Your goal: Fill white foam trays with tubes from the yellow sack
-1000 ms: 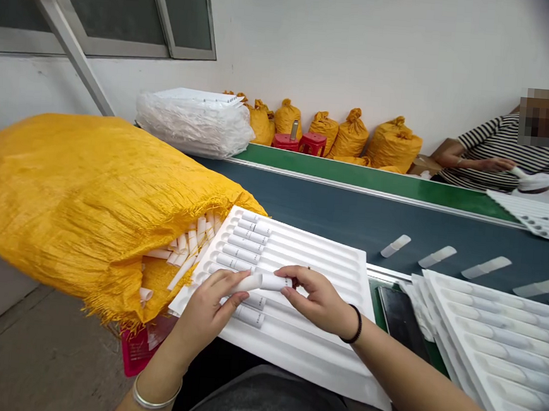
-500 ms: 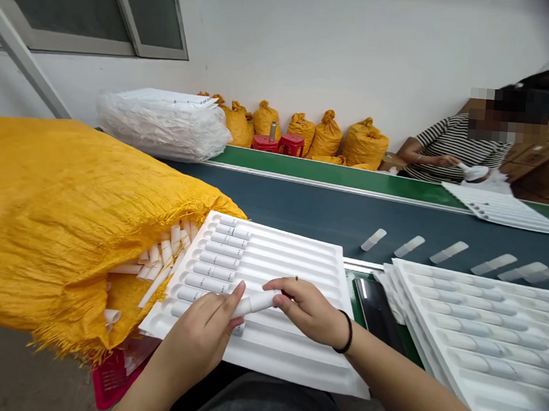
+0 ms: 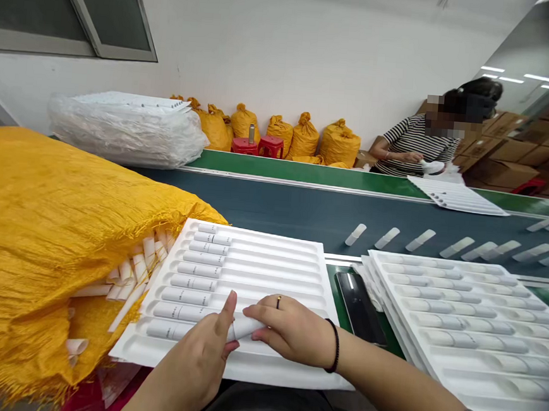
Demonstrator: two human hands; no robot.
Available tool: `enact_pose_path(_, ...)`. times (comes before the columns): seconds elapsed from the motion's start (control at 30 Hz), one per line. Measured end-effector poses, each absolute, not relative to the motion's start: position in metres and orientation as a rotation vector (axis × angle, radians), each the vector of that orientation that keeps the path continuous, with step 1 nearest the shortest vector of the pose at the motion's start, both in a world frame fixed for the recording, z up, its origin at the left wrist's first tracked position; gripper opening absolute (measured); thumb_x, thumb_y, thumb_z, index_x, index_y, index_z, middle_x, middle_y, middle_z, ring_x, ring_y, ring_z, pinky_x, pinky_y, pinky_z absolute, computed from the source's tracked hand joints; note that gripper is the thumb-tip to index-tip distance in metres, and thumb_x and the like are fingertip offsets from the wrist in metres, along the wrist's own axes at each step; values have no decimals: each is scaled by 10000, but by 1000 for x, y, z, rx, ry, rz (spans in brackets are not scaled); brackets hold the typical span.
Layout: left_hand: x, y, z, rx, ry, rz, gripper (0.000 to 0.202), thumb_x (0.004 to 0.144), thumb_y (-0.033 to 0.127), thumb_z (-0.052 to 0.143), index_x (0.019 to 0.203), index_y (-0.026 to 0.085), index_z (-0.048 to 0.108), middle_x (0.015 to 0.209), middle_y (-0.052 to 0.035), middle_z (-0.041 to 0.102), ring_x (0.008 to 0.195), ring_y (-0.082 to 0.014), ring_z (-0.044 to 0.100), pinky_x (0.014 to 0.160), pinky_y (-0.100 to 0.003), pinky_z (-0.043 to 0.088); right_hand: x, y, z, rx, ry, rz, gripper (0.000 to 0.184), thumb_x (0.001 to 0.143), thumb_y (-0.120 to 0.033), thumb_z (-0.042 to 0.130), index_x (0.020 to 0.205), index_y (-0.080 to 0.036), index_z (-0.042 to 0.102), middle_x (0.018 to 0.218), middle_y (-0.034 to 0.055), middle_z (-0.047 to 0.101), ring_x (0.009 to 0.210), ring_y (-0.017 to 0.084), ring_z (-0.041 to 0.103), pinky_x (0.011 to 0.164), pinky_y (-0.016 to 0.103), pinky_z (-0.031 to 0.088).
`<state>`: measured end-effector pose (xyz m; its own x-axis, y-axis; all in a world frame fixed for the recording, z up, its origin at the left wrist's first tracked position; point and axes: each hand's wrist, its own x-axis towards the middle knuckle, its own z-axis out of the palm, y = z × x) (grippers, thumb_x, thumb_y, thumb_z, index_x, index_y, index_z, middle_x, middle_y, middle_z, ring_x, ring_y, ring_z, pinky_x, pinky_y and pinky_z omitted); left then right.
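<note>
Both my hands hold one white tube [image 3: 244, 327] over the near side of a white grooved tray [image 3: 274, 262]. My left hand [image 3: 203, 355] pinches the tube's left end with the thumb up. My right hand [image 3: 288, 330], with a ring and a black wristband, closes round its right part. Several white labelled tubes [image 3: 197, 269] lie in the tray's left grooves. An open yellow woven sack [image 3: 38, 244] at my left spills more white tubes [image 3: 131, 273] beside the tray.
A stack of empty white trays [image 3: 475, 316] lies at my right, a black phone [image 3: 359, 304] between the trays. White caps [image 3: 388, 238] ride the dark conveyor belt [image 3: 279, 206]. A person in a striped top [image 3: 415, 147] works across it. Yellow sacks [image 3: 303, 135] and a plastic-wrapped bundle [image 3: 123, 127] line the wall.
My view has swung right and down. Both hands brought the tube lower, close to the tray's near grooves, and my right hand now covers more of it.
</note>
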<state>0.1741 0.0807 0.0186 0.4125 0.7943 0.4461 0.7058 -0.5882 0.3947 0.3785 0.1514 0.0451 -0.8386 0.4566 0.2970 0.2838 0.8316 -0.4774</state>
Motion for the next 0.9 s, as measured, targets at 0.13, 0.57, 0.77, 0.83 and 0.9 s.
enact_pose_path(0.13, 130, 95, 7, 2446, 1720, 849, 704, 919, 395, 457, 1500, 160, 136, 1291, -197, 559, 1103, -295, 595, 883, -436, 529, 382, 200, 44, -1248, -2630, 322, 153, 815, -239, 650, 946, -164, 673, 969, 99, 657, 905, 211, 594, 806, 296, 469)
enact_pose_path(0.57, -33, 129, -45, 1482, 2653, 174, 481, 771, 303, 510, 1186, 62, 538, 1112, -223, 647, 1027, -360, 624, 873, -417, 492, 449, 362, 24, -2306, -2198, 462, 287, 863, -367, 629, 983, -107, 654, 959, 82, 681, 852, 187, 651, 755, 332, 511)
enact_pose_path(0.77, -28, 134, -42, 1497, 2609, 239, 458, 761, 238, 486, 1187, 81, 548, 1100, -230, 644, 1020, -370, 619, 877, -439, 475, 424, 300, 64, -2190, -2405, 365, 303, 881, -295, 511, 844, -66, 707, 868, 216, 680, 843, 299, 651, 697, 341, 448)
enact_pose_path(0.83, -25, 134, -39, 1540, 2556, 286, 470, 763, 207, 473, 1220, 118, 543, 1130, -208, 642, 1033, -349, 617, 895, -427, 464, 391, 258, 64, -1879, -2618, 454, 325, 921, -279, 429, 846, -139, 713, 885, 140, 696, 847, 236, 648, 735, 294, 444)
enact_pose_path(0.9, -21, 130, -35, 1592, 2498, 345, 449, 774, 200, 466, 1211, 157, 564, 1157, -173, 642, 1061, -316, 609, 926, -399, 450, 354, 216, 54, -1508, -2827, 600, 324, 930, -281, 424, 809, -202, 714, 876, 58, 704, 834, 170, 646, 759, 229, 441)
